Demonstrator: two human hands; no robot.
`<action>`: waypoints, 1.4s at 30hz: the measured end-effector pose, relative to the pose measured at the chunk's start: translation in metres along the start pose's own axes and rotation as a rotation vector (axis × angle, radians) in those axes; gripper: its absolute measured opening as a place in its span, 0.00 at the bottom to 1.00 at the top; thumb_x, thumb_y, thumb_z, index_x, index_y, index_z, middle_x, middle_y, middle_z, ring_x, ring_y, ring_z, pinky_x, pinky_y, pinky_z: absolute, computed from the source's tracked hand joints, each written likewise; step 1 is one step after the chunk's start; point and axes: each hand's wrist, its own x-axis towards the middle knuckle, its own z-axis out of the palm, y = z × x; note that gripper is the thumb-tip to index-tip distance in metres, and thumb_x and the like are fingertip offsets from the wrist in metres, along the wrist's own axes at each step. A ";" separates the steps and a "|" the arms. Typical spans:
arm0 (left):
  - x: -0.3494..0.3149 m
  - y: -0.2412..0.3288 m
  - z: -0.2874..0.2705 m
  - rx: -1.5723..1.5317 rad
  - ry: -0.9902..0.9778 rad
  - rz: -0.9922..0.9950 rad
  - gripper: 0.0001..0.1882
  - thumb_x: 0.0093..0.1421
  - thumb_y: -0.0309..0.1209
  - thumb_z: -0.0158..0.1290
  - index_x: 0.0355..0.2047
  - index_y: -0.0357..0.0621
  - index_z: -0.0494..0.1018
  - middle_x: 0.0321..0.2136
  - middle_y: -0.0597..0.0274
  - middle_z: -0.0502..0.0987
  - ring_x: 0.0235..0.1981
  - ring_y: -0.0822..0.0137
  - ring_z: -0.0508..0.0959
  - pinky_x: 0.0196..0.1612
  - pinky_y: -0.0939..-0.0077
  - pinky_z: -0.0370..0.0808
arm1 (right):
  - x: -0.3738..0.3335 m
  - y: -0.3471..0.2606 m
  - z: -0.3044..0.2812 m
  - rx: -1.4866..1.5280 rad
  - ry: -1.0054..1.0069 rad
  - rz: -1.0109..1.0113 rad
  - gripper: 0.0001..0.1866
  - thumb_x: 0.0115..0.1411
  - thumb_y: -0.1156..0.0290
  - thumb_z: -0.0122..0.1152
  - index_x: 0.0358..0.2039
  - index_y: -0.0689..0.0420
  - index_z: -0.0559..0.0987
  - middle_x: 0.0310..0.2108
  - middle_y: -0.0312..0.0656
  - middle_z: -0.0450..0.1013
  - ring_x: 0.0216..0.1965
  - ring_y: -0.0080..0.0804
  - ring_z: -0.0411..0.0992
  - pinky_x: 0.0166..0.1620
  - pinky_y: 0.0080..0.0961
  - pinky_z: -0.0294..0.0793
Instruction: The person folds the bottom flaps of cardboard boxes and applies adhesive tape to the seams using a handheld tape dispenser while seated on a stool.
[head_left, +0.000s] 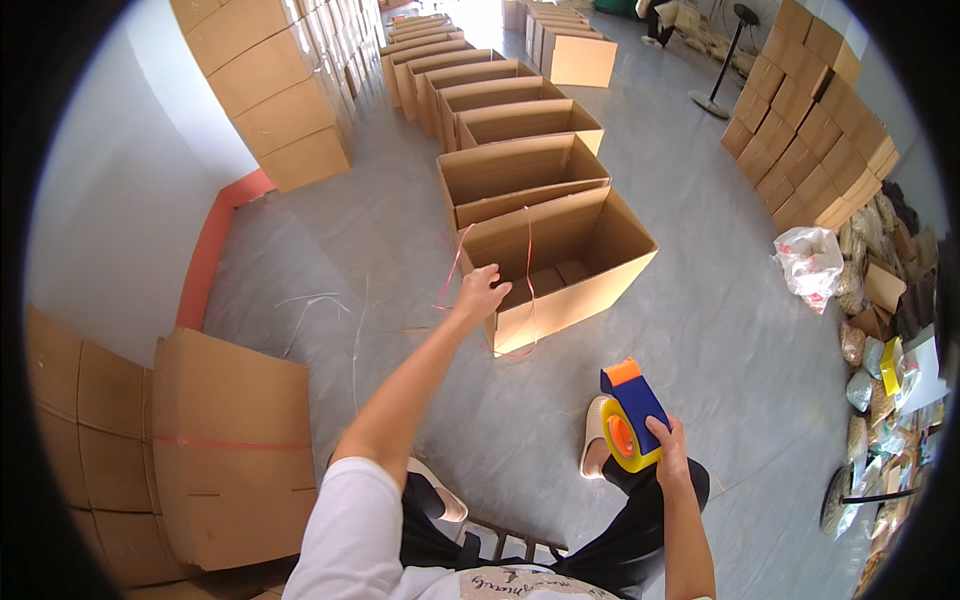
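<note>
An open-topped brown cardboard box (560, 303) stands in front of me, the nearest in a row. My left hand (483, 292) is closed on the top edge of its left side, fingers curled over the rim. A thin pink string (531, 250) hangs in a loose loop over the box and past that hand; whether the fingers also pinch it I cannot tell. In my right hand (670, 450), low above my knee, is a blue and orange tape dispenser (637, 403) with a roll of yellow tape (629, 453). It is apart from the box.
More open boxes (520, 170) run back in a line. Stacked cartons stand at the far left (265, 95) and right (810, 140). Flattened cardboard (235, 420) leans at the near left. Bags and clutter (875, 400) line the right side, beside a white plastic bag (808, 262).
</note>
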 end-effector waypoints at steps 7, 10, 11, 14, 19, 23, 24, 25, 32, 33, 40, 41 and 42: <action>0.050 0.011 0.051 -0.939 -0.153 -0.334 0.02 0.54 0.23 0.47 0.26 0.36 0.69 0.18 0.62 0.71 0.15 0.71 0.71 0.20 0.75 0.70 | 0.008 -0.001 0.013 0.062 0.040 0.088 0.28 0.45 0.60 0.64 0.42 0.66 0.70 0.35 0.41 0.69 0.38 0.26 0.67 0.45 0.22 0.64; 0.057 0.007 0.020 -0.901 0.449 -0.194 0.09 0.53 0.19 0.38 0.24 0.42 0.69 0.16 0.68 0.65 0.11 0.76 0.59 0.11 0.79 0.56 | 0.005 -0.001 0.011 0.027 0.127 0.124 0.30 0.45 0.59 0.64 0.43 0.67 0.69 0.36 0.42 0.69 0.38 0.27 0.67 0.46 0.22 0.64; 0.068 -0.046 -0.009 -0.443 0.774 0.148 0.09 0.53 0.19 0.39 0.28 0.43 0.70 0.16 0.70 0.65 0.17 0.78 0.63 0.15 0.80 0.62 | 0.004 -0.004 0.020 0.026 0.079 0.136 0.31 0.45 0.59 0.64 0.44 0.66 0.68 0.37 0.42 0.69 0.39 0.27 0.67 0.46 0.23 0.64; 0.066 -0.079 -0.027 -0.347 0.702 -0.147 0.07 0.55 0.23 0.41 0.32 0.38 0.69 0.18 0.68 0.67 0.20 0.77 0.67 0.17 0.79 0.62 | 0.007 -0.008 0.021 0.005 0.059 0.179 0.32 0.45 0.58 0.64 0.46 0.64 0.65 0.38 0.43 0.67 0.41 0.29 0.66 0.48 0.25 0.63; 0.050 -0.077 0.000 -0.586 0.088 -0.448 0.08 0.57 0.27 0.43 0.33 0.33 0.67 0.17 0.66 0.69 0.19 0.71 0.71 0.16 0.77 0.62 | 0.008 -0.011 0.038 0.033 0.010 0.167 0.28 0.47 0.60 0.62 0.44 0.66 0.68 0.36 0.41 0.69 0.38 0.25 0.67 0.44 0.21 0.65; 0.044 -0.126 0.007 -0.330 0.166 -0.347 0.08 0.58 0.29 0.42 0.28 0.37 0.68 0.15 0.67 0.67 0.17 0.72 0.69 0.16 0.77 0.62 | 0.005 -0.017 0.059 0.049 -0.125 0.176 0.25 0.48 0.62 0.62 0.41 0.67 0.71 0.33 0.39 0.71 0.35 0.22 0.68 0.42 0.18 0.65; 0.033 -0.139 0.009 -0.208 0.229 -0.239 0.09 0.59 0.29 0.41 0.26 0.38 0.69 0.15 0.67 0.66 0.16 0.73 0.68 0.16 0.77 0.61 | 0.005 -0.013 0.063 0.057 -0.171 0.178 0.24 0.48 0.62 0.61 0.41 0.67 0.71 0.33 0.39 0.71 0.35 0.22 0.68 0.42 0.18 0.65; 0.019 -0.145 0.008 -0.085 0.289 -0.129 0.10 0.59 0.29 0.40 0.24 0.40 0.69 0.14 0.68 0.65 0.15 0.74 0.67 0.16 0.77 0.61 | 0.005 -0.008 0.067 0.091 -0.193 0.180 0.23 0.49 0.63 0.62 0.41 0.66 0.71 0.33 0.39 0.70 0.35 0.22 0.68 0.42 0.18 0.65; -0.134 -0.131 -0.126 -0.884 0.629 -0.506 0.11 0.62 0.31 0.38 0.23 0.51 0.65 0.10 0.72 0.58 0.08 0.79 0.58 0.09 0.84 0.51 | 0.001 -0.005 0.097 0.096 -0.350 0.209 0.20 0.50 0.62 0.61 0.37 0.65 0.73 0.29 0.38 0.72 0.29 0.22 0.70 0.35 0.17 0.69; -0.161 -0.130 -0.156 -0.931 0.733 -0.497 0.11 0.63 0.31 0.37 0.23 0.51 0.64 0.09 0.73 0.56 0.07 0.80 0.55 0.08 0.85 0.48 | 0.002 0.004 0.099 0.087 -0.353 0.199 0.19 0.50 0.62 0.60 0.36 0.65 0.73 0.28 0.38 0.72 0.28 0.22 0.70 0.33 0.17 0.69; -0.386 -0.156 -0.253 -0.672 1.204 -0.394 0.11 0.62 0.29 0.37 0.21 0.47 0.61 0.09 0.72 0.55 0.07 0.80 0.53 0.08 0.83 0.47 | 0.002 0.027 0.104 -0.009 -0.298 0.117 0.20 0.49 0.60 0.61 0.34 0.64 0.73 0.28 0.39 0.71 0.29 0.25 0.69 0.34 0.21 0.69; -0.422 -0.167 -0.242 -0.505 1.192 -0.436 0.10 0.60 0.28 0.39 0.21 0.46 0.62 0.09 0.71 0.57 0.07 0.79 0.55 0.09 0.81 0.49 | -0.001 0.027 0.105 -0.006 -0.307 0.119 0.20 0.49 0.60 0.61 0.34 0.64 0.73 0.28 0.39 0.70 0.29 0.25 0.69 0.34 0.21 0.69; -0.464 -0.191 -0.227 -0.330 1.037 -0.532 0.10 0.60 0.29 0.40 0.20 0.46 0.62 0.09 0.70 0.59 0.08 0.77 0.57 0.09 0.79 0.53 | -0.003 0.029 0.107 -0.001 -0.319 0.120 0.20 0.49 0.60 0.61 0.34 0.64 0.73 0.28 0.39 0.70 0.28 0.25 0.69 0.34 0.21 0.69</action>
